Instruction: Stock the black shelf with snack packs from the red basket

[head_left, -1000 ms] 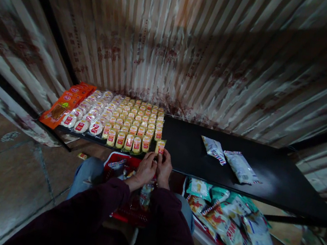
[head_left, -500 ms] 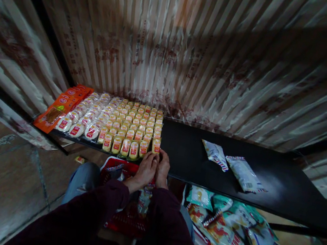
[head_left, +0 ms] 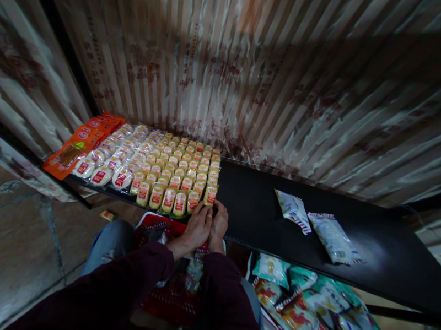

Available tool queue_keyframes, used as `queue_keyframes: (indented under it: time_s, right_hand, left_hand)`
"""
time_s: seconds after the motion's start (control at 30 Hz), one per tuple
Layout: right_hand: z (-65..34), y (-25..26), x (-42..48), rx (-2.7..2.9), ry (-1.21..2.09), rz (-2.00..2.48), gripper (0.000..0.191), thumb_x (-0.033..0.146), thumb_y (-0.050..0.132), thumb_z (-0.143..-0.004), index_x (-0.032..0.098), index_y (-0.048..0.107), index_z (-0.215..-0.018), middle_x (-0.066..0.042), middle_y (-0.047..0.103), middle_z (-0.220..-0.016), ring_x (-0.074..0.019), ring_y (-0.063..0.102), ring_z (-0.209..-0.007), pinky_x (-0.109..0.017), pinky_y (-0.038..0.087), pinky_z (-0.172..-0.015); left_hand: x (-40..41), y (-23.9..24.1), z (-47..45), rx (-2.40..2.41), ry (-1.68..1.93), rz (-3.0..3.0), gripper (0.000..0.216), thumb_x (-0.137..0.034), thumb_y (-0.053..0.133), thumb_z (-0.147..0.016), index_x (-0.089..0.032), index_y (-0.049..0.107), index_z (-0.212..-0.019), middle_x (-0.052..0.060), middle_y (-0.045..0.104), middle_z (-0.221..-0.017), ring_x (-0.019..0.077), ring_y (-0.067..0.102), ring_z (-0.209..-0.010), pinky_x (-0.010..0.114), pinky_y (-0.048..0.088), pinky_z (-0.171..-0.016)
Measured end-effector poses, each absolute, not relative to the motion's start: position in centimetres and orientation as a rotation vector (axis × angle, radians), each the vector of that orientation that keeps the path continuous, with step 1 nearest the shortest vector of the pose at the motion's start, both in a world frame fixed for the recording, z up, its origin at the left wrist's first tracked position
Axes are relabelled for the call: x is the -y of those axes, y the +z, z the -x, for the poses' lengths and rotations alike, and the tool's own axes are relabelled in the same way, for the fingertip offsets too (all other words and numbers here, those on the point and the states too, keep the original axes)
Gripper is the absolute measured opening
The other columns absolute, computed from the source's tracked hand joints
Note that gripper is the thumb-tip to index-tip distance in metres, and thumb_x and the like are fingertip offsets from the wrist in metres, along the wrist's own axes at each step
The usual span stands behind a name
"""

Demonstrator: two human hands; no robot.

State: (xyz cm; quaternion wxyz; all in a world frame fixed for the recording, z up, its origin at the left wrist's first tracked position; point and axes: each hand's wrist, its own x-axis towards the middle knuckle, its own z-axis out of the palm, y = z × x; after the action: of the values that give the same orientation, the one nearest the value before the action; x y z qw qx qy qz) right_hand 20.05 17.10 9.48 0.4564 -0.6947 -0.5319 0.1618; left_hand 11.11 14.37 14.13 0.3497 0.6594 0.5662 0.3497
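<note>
Both hands meet at the front edge of the black shelf [head_left: 254, 215], at the near end of the rightmost row of small yellow wrapped cakes [head_left: 168, 200]. My left hand [head_left: 198, 226] and my right hand [head_left: 218, 225] have their fingers closed at the base of the nearest wrapped cake [head_left: 210, 194], which stands upright with its red-and-yellow label showing. The fingertips partly hide its lower end. Left of the yellow rows lie round white wrapped cakes [head_left: 102, 175].
Orange packets [head_left: 66, 157] lie at the shelf's left end. Two white pouches, a left one [head_left: 292, 207] and a right one [head_left: 332, 238], lie on its right half. Below are a red basket [head_left: 164, 309] between my knees and several snack bags [head_left: 316, 325]. A striped curtain [head_left: 226, 76] hangs behind.
The view has shifted slightly. Both hands stay at the same wrapped cake, with hardly any movement.
</note>
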Motion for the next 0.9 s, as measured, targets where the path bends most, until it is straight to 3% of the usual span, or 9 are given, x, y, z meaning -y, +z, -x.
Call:
queue_keyframes:
  time_s: [0.3,0.57,0.9]
  right_hand:
    - [-20.5,8.8,-17.4,1.303,0.415,1.697,0.043,0.028,0.041,-0.074,0.013,0.064,-0.107,-0.012,0.067,-0.103,-0.0227,0.058,-0.096,-0.037,0.045,-0.090]
    - [-20.5,10.0,-17.3,1.301,0.361,1.716,0.055,0.047,0.033,-0.087,0.011,0.060,-0.117,-0.018,0.063,-0.117,-0.0259,0.055,-0.110,-0.043,0.041,-0.099]
    - [-20.4,10.4,-17.7,1.397,0.527,1.747,0.059,0.051,0.028,-0.089,0.014,0.058,-0.125,-0.014,0.063,-0.123,-0.0231,0.054,-0.115,-0.040,0.039,-0.103]
  left_hand:
    - [-13.7,15.1,-10.8,-1.381,0.910,-1.724,0.043,-0.026,0.031,-0.094,-0.011,0.056,-0.126,0.013,0.040,-0.149,0.0203,0.023,-0.145,0.039,0.025,-0.119]
    - [-13.4,15.1,-10.5,-1.382,0.920,-1.692,0.049,-0.031,0.032,-0.094,-0.009,0.046,-0.136,0.015,0.031,-0.153,0.0215,0.025,-0.144,0.039,0.024,-0.119]
    - [-13.5,15.1,-10.4,-1.337,0.932,-1.709,0.051,-0.033,0.027,-0.096,-0.009,0.046,-0.137,0.015,0.040,-0.149,0.0209,0.026,-0.143,0.042,0.023,-0.119]
